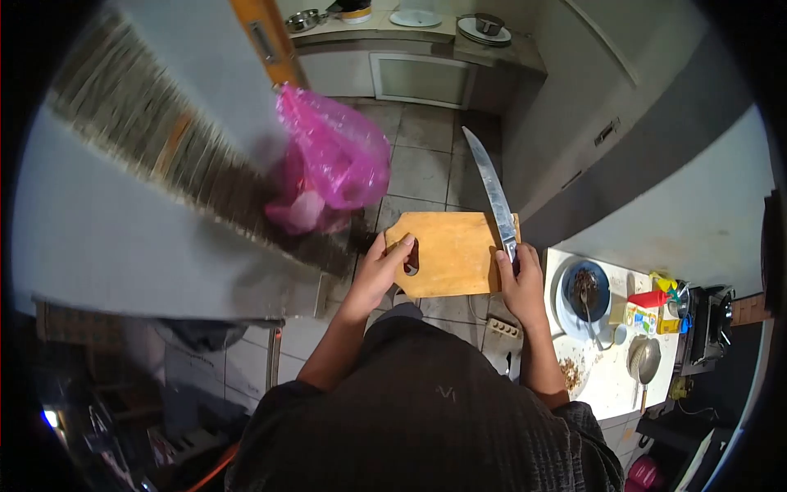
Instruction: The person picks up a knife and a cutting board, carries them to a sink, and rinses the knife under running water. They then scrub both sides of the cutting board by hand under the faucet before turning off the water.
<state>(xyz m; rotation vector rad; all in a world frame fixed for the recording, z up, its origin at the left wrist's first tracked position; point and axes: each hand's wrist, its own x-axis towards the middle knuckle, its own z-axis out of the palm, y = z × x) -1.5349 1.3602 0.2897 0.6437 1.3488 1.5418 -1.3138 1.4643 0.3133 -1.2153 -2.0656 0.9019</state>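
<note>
A wooden cutting board (455,254) is held up in front of my body, above the tiled floor. My left hand (381,271) grips its left end, with the thumb by the handle hole. At the board's right end, my right hand (521,279) is closed round the handle of a large knife and touches the board's edge. The knife (490,184) points up and away, its blade tip past the far edge of the board. A pink plastic bag (340,152) hangs beyond my left hand.
On the right, a white table (607,398) bears a blue bowl (586,291), a plate with food scraps (571,365) and a small pan (644,361). A wall edge (164,271) stands at left. A counter (377,37) with dishes lies ahead. A power strip (502,330) is below.
</note>
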